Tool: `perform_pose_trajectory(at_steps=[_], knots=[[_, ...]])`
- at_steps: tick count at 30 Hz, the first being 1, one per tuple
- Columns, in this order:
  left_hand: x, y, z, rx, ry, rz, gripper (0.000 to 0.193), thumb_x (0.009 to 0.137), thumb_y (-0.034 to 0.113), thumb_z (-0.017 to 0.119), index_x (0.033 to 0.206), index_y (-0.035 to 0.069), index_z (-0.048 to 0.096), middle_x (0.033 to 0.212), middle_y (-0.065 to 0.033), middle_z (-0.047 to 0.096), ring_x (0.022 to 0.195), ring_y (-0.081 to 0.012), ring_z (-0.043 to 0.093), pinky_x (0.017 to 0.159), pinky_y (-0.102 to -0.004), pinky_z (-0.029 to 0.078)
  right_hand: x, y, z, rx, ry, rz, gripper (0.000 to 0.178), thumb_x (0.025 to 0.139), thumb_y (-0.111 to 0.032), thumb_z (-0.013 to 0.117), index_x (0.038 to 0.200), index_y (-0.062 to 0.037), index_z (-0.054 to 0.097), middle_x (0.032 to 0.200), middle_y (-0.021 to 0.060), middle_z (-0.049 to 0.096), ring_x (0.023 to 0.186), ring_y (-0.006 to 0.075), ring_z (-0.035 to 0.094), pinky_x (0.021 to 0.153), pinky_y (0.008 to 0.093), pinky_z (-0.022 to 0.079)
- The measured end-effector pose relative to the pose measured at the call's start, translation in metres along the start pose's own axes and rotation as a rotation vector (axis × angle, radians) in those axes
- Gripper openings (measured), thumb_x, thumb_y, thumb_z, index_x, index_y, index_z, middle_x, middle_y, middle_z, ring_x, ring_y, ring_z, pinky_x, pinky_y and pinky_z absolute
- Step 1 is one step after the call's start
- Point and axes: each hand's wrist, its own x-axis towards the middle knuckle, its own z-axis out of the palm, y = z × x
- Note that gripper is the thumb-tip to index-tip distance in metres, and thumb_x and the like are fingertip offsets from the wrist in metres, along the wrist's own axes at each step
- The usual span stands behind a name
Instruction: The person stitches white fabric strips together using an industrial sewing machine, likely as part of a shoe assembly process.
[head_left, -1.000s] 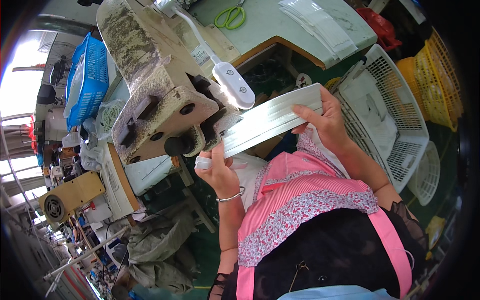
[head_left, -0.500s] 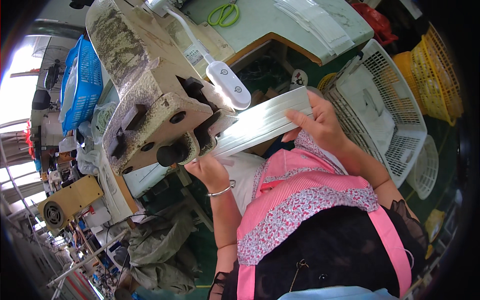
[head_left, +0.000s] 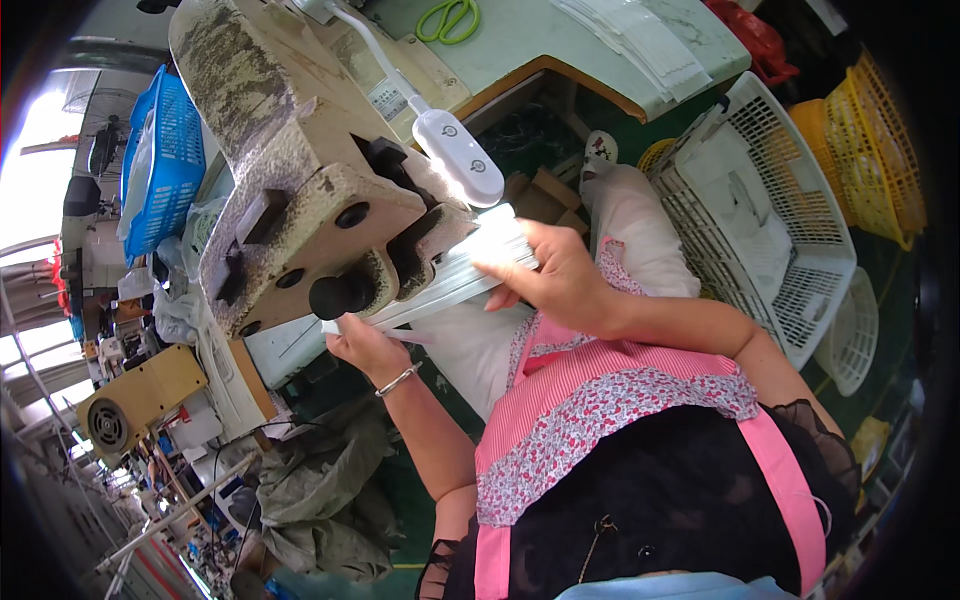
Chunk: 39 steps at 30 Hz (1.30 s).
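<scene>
A pleated strip of white fabric (head_left: 447,283) stretches between my hands, its middle passing beneath the head of a worn sewing machine (head_left: 300,190). My right hand (head_left: 560,275) grips the strip's right end, thumb on top and fingers underneath. At the left end, just below the machine's black knob (head_left: 340,298), my left hand (head_left: 368,350) has its fingers pinched on the fabric. The machine head hides the needle area and part of the strip. A white lamp (head_left: 458,155) shines brightly on the cloth near my right hand.
Green-handled scissors (head_left: 447,22) and a stack of white strips (head_left: 640,50) lie on the pale table. At right stand a white basket (head_left: 830,245) holding white pieces and yellow baskets (head_left: 880,150). A blue basket (head_left: 165,165) is at far left.
Both hands have moved left, carrying the white fabric strip left beneath the machine head. My right hand is now close to the lamp.
</scene>
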Motion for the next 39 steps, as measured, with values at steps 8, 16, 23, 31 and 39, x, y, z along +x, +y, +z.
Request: perform_pose_trajectory(at_steps=[8,16,23,31,39], knots=[[0.023,-0.028,-0.044,0.001,0.137,-0.168,0.022,0.088,0.021,0.059,0.092,-0.001,0.061,0.087,-0.0085,0.064,0.074,-0.0210,0.064,0.068,-0.0335,0.053,0.014,0.017,0.040,0.048,-0.098,0.081,0.023,0.093,-0.017,0.066,0.102,0.0045,0.069,0.078,0.0062,0.070,0.062,0.0084,0.067,0.054,0.0231,0.053],[0.024,-0.055,-0.112,-0.370,-0.146,-0.444,0.055,0.097,0.043,0.047,0.120,-0.006,0.059,0.120,-0.0154,0.062,0.121,-0.0290,0.054,0.108,-0.0461,0.040,-0.002,-0.004,-0.021,0.170,-0.280,0.125,0.016,0.096,-0.015,0.065,0.104,-0.0011,0.067,0.088,0.0035,0.070,0.070,0.0093,0.069,0.062,0.0235,0.055],[-0.058,0.000,-0.025,-0.358,-0.478,-0.842,0.023,0.101,0.032,0.052,0.109,0.011,0.055,0.059,0.0043,0.034,0.044,-0.0044,0.031,0.037,-0.0190,0.025,-0.040,-0.016,-0.099,0.286,-0.076,0.122,0.029,0.091,-0.021,0.071,0.111,-0.0006,0.066,0.094,0.0096,0.072,0.066,0.0149,0.070,0.059,0.0247,0.057],[-0.096,0.026,0.064,0.296,-0.764,-0.288,0.023,0.093,0.012,0.064,0.073,0.008,0.054,0.059,0.0064,0.043,0.049,-0.0018,0.034,0.045,-0.0221,0.024,-0.043,0.000,-0.115,0.700,0.099,0.052,0.032,0.092,-0.017,0.068,0.117,0.0002,0.061,0.097,0.0144,0.071,0.072,0.0226,0.071,0.061,0.0326,0.059],[-0.094,0.030,0.069,0.145,-0.688,-0.190,0.014,0.095,0.012,0.065,0.090,-0.002,0.068,0.072,0.0059,0.055,0.061,-0.0011,0.044,0.053,-0.0207,0.031,-0.022,0.005,-0.073,0.244,0.252,-0.030,0.024,0.093,-0.009,0.066,0.115,0.0006,0.064,0.096,0.0121,0.072,0.072,0.0175,0.071,0.064,0.0261,0.059]])
